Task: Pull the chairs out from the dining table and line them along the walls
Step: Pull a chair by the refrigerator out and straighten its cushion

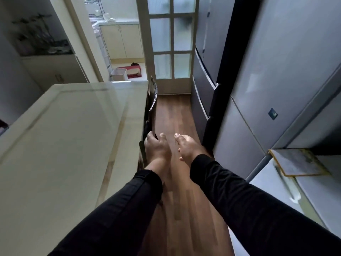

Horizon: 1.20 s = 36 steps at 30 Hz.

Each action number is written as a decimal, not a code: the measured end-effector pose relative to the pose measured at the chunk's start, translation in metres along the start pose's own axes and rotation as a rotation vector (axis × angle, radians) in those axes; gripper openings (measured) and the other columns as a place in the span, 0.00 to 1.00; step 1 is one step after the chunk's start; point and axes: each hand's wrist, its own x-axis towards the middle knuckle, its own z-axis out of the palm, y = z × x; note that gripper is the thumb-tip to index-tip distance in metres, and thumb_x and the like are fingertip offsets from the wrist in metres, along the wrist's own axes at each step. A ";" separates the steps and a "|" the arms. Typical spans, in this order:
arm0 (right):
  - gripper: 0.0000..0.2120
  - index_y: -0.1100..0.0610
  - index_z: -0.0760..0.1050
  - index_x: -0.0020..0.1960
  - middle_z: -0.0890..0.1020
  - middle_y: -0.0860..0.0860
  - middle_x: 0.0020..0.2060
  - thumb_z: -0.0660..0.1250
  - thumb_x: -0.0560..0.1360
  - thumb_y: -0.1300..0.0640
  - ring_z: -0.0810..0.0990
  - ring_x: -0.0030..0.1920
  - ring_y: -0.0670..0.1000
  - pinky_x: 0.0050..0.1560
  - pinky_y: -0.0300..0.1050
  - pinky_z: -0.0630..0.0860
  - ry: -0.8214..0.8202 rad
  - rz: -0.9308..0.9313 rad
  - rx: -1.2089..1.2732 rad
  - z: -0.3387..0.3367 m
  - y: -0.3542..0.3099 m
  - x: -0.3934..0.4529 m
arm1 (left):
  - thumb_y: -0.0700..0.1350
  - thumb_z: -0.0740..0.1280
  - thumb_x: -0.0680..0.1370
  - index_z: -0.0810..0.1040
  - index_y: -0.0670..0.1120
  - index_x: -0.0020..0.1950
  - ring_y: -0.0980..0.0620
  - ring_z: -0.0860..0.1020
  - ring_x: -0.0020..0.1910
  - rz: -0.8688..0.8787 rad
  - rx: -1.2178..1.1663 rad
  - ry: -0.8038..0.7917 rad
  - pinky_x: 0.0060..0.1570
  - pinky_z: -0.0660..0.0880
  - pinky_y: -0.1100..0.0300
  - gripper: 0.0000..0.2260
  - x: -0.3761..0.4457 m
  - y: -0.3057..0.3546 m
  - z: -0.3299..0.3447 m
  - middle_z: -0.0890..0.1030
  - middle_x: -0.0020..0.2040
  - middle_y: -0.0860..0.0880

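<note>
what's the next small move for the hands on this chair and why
Probably bring the right hand onto the chair back beside the left hand. The left hand already curls over the dark backrest's top edge at the table side, while the right hangs open over the wood floor, touching nothing. The chair is still tucked in, so a two-handed grip should come before pulling.

Both arms in black sleeves reach forward over a wood floor (177,115). The left hand (156,148) grips the top of a dark chair (151,106) tucked against the pale dining table (73,126). The right hand (188,146) hangs open just beside it, touching nothing. A grey refrigerator (276,71) stands to the right, a glazed door (171,39) ahead.
</note>
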 end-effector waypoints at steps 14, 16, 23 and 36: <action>0.17 0.52 0.73 0.49 0.74 0.47 0.33 0.58 0.74 0.39 0.73 0.36 0.49 0.46 0.49 0.73 -0.083 0.016 -0.048 0.005 -0.031 0.150 | 0.49 0.63 0.76 0.68 0.45 0.72 0.44 0.74 0.66 -0.112 0.081 0.009 0.67 0.71 0.51 0.25 0.112 0.036 0.050 0.76 0.68 0.44; 0.18 0.52 0.73 0.50 0.73 0.47 0.34 0.58 0.74 0.38 0.73 0.38 0.50 0.49 0.50 0.74 -0.091 0.017 -0.067 0.006 -0.039 0.177 | 0.48 0.64 0.75 0.66 0.44 0.73 0.43 0.73 0.68 -0.106 0.113 0.056 0.68 0.71 0.51 0.26 0.141 0.038 0.055 0.72 0.70 0.42; 0.24 0.54 0.74 0.55 0.71 0.47 0.34 0.57 0.72 0.37 0.71 0.42 0.52 0.54 0.51 0.73 -0.093 0.091 -0.068 0.015 -0.064 0.272 | 0.47 0.65 0.75 0.66 0.43 0.72 0.41 0.74 0.65 -0.110 0.197 0.038 0.63 0.71 0.52 0.26 0.238 0.053 0.086 0.73 0.68 0.42; 0.25 0.56 0.73 0.58 0.79 0.55 0.50 0.60 0.71 0.38 0.78 0.54 0.57 0.61 0.59 0.74 -0.233 0.202 -0.135 0.049 -0.099 0.407 | 0.49 0.64 0.73 0.76 0.48 0.61 0.43 0.80 0.56 -0.226 0.448 -0.121 0.48 0.73 0.58 0.17 0.347 0.047 0.132 0.82 0.57 0.45</action>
